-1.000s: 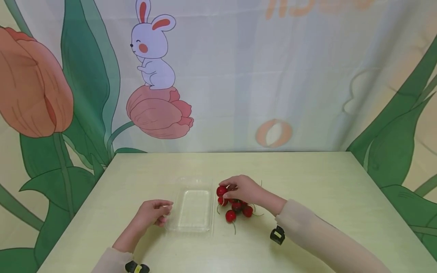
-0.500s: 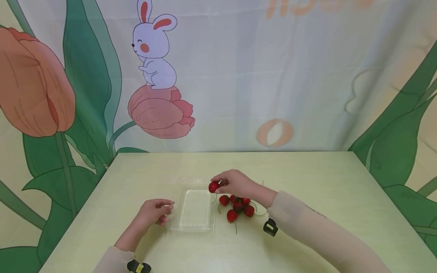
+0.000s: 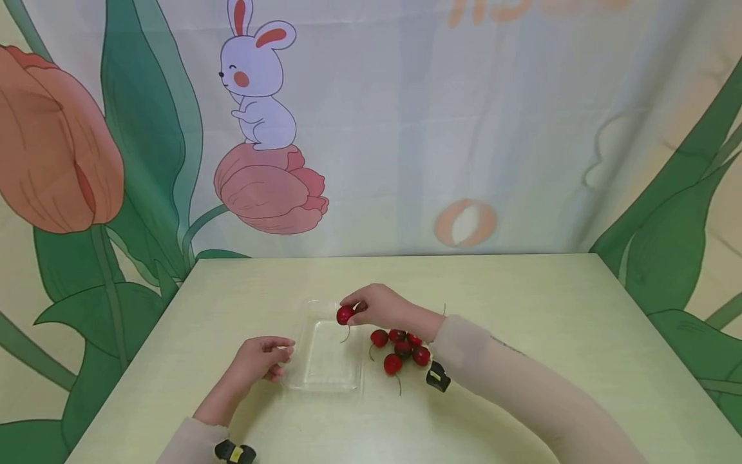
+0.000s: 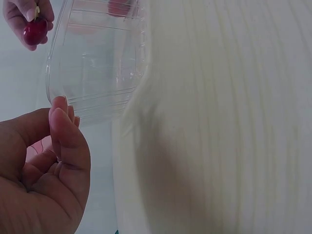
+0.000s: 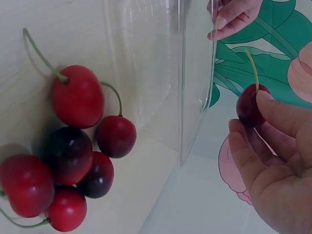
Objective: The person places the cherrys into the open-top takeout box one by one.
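Head view: right hand (image 3: 379, 308) pinches 1 cherry (image 3: 344, 315) over the clear container (image 3: 323, 389), stem (image 3: 348, 335) dangling free, while left hand (image 3: 261, 358) pinches the container's left rim, likely steadying so light a box, 6 loose cherries (image 3: 402, 349) visible just right of it.

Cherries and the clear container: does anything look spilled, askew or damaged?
Nothing stands out. The loose cherries lie bunched beside the clear container, which stands upright without visible damage; the right hand holds one cherry above it.
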`<action>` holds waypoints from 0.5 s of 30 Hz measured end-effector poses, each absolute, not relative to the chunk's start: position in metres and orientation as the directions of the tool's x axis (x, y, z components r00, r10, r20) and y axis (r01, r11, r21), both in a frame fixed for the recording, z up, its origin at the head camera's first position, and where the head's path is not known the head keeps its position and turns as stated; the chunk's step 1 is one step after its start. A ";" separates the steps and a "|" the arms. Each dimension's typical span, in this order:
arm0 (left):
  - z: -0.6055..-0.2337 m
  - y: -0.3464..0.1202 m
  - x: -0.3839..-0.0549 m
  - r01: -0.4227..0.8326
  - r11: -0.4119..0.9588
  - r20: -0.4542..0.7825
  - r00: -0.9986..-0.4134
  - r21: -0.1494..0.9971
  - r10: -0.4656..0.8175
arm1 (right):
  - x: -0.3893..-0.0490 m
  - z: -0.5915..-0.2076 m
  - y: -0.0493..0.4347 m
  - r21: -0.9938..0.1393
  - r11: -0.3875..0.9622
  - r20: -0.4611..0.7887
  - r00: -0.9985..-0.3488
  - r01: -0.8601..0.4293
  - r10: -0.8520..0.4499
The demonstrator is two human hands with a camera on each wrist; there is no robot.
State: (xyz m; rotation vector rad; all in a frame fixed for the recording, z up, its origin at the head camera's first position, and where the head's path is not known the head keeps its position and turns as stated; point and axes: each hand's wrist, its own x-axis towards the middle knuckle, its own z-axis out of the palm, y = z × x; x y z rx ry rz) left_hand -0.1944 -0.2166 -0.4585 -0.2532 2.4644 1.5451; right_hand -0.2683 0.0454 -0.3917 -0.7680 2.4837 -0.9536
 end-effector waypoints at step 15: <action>-0.459 -0.215 -0.196 -0.289 0.445 -0.297 -0.953 0.848 -0.055 | -0.276 -0.399 0.020 -0.694 0.621 -0.149 -0.772 -0.363 -0.618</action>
